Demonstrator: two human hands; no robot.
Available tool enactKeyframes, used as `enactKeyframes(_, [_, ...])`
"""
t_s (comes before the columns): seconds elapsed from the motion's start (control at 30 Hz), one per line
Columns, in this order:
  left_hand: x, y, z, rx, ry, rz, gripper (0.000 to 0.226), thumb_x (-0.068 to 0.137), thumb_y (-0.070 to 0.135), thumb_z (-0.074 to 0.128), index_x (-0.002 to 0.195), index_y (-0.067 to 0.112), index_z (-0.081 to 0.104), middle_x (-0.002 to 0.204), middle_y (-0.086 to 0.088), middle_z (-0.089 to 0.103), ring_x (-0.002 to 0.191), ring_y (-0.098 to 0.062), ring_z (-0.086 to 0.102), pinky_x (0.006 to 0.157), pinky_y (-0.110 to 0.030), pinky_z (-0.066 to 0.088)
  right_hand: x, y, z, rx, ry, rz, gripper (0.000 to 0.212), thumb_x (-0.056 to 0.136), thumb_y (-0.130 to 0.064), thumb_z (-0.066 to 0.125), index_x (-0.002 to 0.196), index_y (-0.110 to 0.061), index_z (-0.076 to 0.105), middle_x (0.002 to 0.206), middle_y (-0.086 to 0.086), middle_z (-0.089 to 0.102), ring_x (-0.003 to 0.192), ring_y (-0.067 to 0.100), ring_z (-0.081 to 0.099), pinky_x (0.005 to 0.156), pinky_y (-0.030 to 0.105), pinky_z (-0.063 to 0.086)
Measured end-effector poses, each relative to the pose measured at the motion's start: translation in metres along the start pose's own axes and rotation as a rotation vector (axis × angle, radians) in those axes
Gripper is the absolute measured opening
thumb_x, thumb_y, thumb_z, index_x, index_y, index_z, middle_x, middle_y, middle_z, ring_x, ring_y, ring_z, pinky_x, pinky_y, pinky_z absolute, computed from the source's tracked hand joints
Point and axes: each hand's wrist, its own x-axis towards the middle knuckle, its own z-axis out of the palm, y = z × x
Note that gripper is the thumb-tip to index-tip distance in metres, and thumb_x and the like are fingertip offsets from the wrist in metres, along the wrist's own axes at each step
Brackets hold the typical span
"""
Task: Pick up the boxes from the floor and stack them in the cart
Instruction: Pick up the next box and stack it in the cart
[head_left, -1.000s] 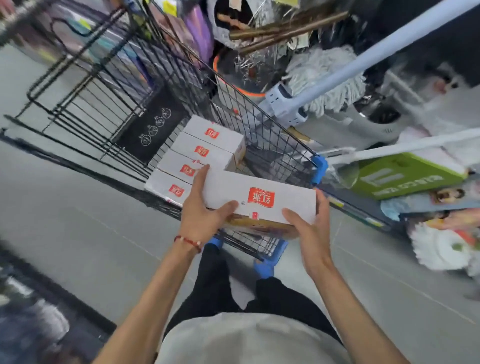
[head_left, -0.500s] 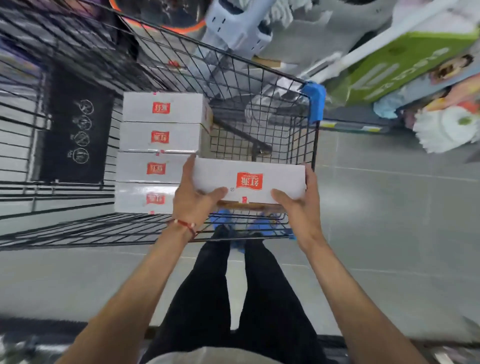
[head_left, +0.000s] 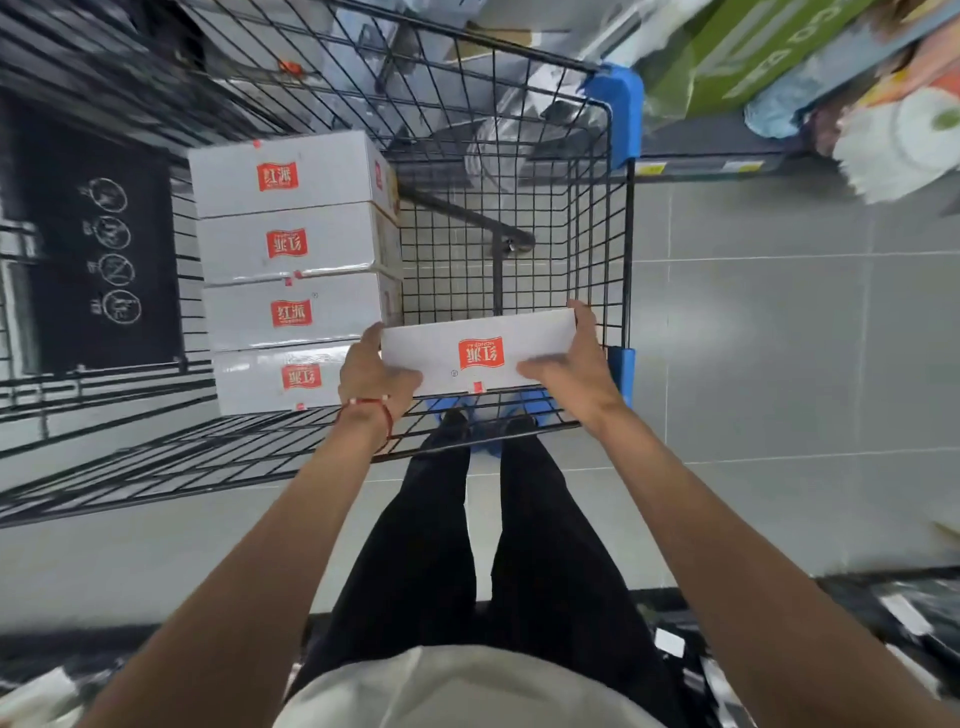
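We are holding a white box (head_left: 480, 353) inside the wire cart (head_left: 621, 249), one hand at each end.

Our left hand (head_left: 376, 376) is gripping the box's left end with the thumb lying on top, and our right hand (head_left: 574, 371) is clasping the right end likewise, so the hands are staying apart with the box between them. The box is hanging in the basket's near right part, just beside a row of four matching boxes (head_left: 291, 275) along the left; we cannot tell whether it is touching the wire bottom.
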Motion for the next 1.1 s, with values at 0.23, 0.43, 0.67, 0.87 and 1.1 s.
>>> enactKeyframes(0.23, [0.011, -0.011, 0.009, 0.015, -0.113, -0.074, 0.067, 0.078, -0.004, 0.071, 0.139, 0.016, 0.052, 0.135, -0.01, 0.061, 0.127, -0.032, 0.055, 0.107, -0.041, 0.046, 0.027, 0.01, 0.004, -0.098, -0.081, 0.111, 0.11, 0.078, 0.0, 0.082, 0.16, -0.024, 0.013, 0.147, 0.007, 0.045, 0.13, 0.025, 0.049, 0.105, 0.031, 0.044])
enactKeyframes(0.43, [0.017, -0.014, 0.013, 0.007, -0.106, -0.092, 0.063, 0.082, -0.004, 0.066, 0.14, 0.018, 0.052, 0.136, -0.008, 0.061, 0.128, -0.031, 0.054, 0.107, -0.04, 0.046, 0.037, 0.017, 0.008, -0.142, -0.102, 0.131, 0.125, 0.071, -0.002, 0.087, 0.163, -0.028, 0.005, 0.158, 0.005, 0.036, 0.144, 0.028, 0.04, 0.122, 0.048, 0.036])
enactKeyframes(0.67, [0.018, -0.019, 0.007, -0.054, -0.057, -0.129, 0.052, 0.082, 0.003, 0.063, 0.131, 0.019, 0.062, 0.127, -0.007, 0.067, 0.116, -0.034, 0.062, 0.1, -0.047, 0.053, 0.035, 0.019, 0.007, -0.144, -0.125, 0.13, 0.125, 0.072, -0.004, 0.086, 0.164, -0.027, 0.003, 0.16, 0.005, 0.037, 0.146, 0.027, 0.038, 0.123, 0.047, 0.033])
enactKeyframes(0.87, [0.013, -0.019, -0.006, -0.231, 0.0, -0.141, 0.044, 0.083, 0.009, 0.061, 0.127, 0.015, 0.064, 0.124, -0.01, 0.068, 0.117, -0.032, 0.062, 0.107, -0.045, 0.048, 0.016, 0.008, -0.002, -0.088, -0.036, 0.065, 0.081, 0.09, -0.003, 0.069, 0.159, -0.016, 0.029, 0.138, -0.001, 0.053, 0.124, 0.02, 0.053, 0.108, 0.029, 0.044])
enactKeyframes(1.1, [-0.045, -0.001, -0.021, -0.318, 0.01, 0.01, 0.03, 0.094, 0.01, 0.053, 0.12, 0.016, 0.066, 0.121, -0.012, 0.068, 0.116, -0.031, 0.062, 0.108, -0.049, 0.046, -0.033, -0.003, -0.025, 0.069, 0.038, -0.048, 0.043, 0.099, -0.005, 0.06, 0.142, -0.011, 0.056, 0.134, 0.002, 0.057, 0.109, 0.014, 0.055, 0.067, 0.002, 0.045])
